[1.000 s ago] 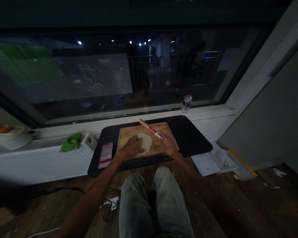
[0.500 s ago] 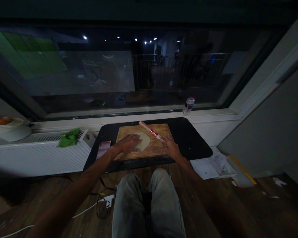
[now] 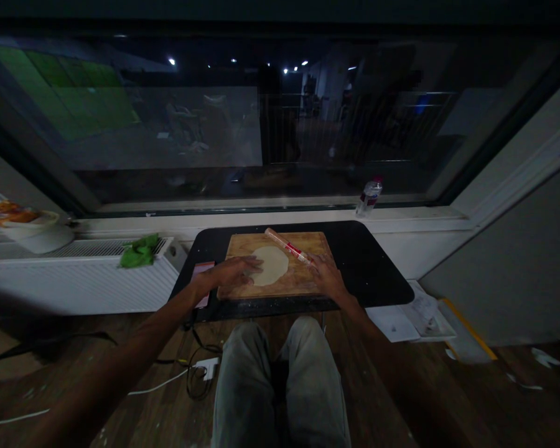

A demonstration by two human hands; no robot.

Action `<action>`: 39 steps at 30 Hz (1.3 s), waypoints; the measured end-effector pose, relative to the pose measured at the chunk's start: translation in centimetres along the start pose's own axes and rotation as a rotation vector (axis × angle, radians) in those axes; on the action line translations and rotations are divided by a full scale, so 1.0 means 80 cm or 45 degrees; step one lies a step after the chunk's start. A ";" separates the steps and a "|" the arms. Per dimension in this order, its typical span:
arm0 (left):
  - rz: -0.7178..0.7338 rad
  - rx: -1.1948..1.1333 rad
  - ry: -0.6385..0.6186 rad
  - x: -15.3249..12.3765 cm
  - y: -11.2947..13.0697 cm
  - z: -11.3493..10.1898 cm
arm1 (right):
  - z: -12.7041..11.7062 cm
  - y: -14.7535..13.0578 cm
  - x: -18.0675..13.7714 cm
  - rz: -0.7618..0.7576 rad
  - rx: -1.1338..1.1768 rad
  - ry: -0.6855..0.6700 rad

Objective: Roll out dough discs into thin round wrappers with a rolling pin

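Observation:
A flat round sheet of dough point(image 3: 273, 266) lies on the wooden board point(image 3: 242, 246). My left hand point(image 3: 239, 271) rests at its left edge, fingers stretched out over the rim and the thumb lower down. To the right of the dough, a rolling pin point(image 3: 282, 241) with a red printed band slants across the board. Its near end is under the fingers of my right hand point(image 3: 324, 274), which grips it at the board's right side. That end of the pin is partly hidden by the hand.
A black table point(image 3: 364, 267) carries the board, and a flat pinkish item point(image 3: 203, 269) lies at its left. On the windowsill stands a bottle point(image 3: 368, 198). A green cloth point(image 3: 140, 250) and a white tub point(image 3: 42, 235) sit on the radiator point(image 3: 74, 286). Cables and a power adapter point(image 3: 208, 367) are on the floor.
My left hand has drawn back leftward, uncovering more of the dough. My right hand still holds the rolling pin's near end. The whole view has shifted slightly.

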State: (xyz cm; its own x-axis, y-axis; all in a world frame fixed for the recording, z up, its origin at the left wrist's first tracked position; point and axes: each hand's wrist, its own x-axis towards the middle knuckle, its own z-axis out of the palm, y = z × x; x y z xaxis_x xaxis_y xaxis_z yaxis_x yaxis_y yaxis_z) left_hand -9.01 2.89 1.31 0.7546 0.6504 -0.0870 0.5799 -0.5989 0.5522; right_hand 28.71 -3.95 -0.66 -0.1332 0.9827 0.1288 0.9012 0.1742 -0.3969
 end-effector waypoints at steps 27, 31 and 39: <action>0.154 0.488 0.147 -0.015 -0.006 0.053 | 0.006 -0.040 0.018 0.044 -0.039 -0.059; 0.249 0.547 0.209 -0.009 -0.009 0.054 | 0.010 -0.035 0.018 0.012 -0.047 -0.043; 0.211 0.560 0.288 -0.004 0.015 0.041 | 0.010 -0.038 0.018 0.031 -0.112 -0.041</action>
State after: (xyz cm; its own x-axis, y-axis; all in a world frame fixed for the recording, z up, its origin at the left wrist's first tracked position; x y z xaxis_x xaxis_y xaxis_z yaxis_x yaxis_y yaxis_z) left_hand -7.54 0.43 -0.73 0.7902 0.5858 0.1801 0.5692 -0.8104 0.1387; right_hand 25.43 -3.03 0.05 -0.1224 0.9884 0.0903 0.9369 0.1451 -0.3181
